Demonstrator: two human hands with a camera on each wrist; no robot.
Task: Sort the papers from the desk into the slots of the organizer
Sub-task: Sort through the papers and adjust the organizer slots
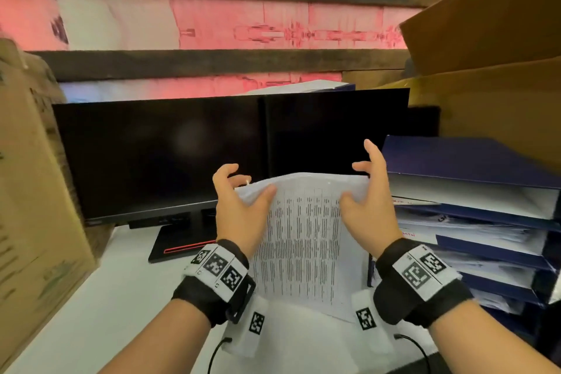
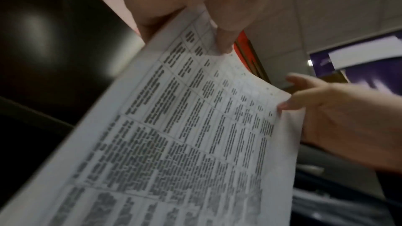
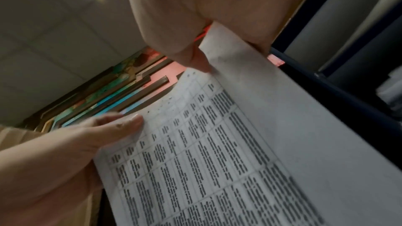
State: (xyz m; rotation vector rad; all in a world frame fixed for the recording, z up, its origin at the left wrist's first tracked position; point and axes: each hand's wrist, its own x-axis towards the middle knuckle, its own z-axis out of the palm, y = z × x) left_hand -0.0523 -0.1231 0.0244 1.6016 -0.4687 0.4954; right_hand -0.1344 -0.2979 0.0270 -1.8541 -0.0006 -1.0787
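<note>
while the left hand (image 1: 239, 209) pinches the left top corner of the paper (image 1: 303, 240), its thumb lies on the printed side and its fingers curl behind the sheet. the left wrist view shows the same hold, with the thumb (image 2: 226, 40) pressed on the top edge of the paper (image 2: 185, 135). the right hand (image 1: 368, 200) holds the right top corner in the same way, thumb in front, and two of its fingers stick up loose behind. in the right wrist view the thumb (image 3: 195, 59) sits on the paper (image 3: 239, 143) near its top edge.

the paper is held up in the air between the two hands, above the worktop (image 1: 100, 307). it is bent a little at the top and full of small dark print in rows and boxes. the print is too blurry to read. more white sheets (image 1: 303, 340) lie flat on the worktop under the wrists.

just to the right of the right hand stands the organizer (image 1: 473, 191). it is dark blue, with slots one above the other, and there are papers in several of the slots. behind both hands are two black screens (image 1: 158, 155) side by side, both dark. far to the left of the left hand is a brown box (image 1: 33, 191). up and to the right of the right hand are more brown boxes (image 1: 491, 39).
</note>
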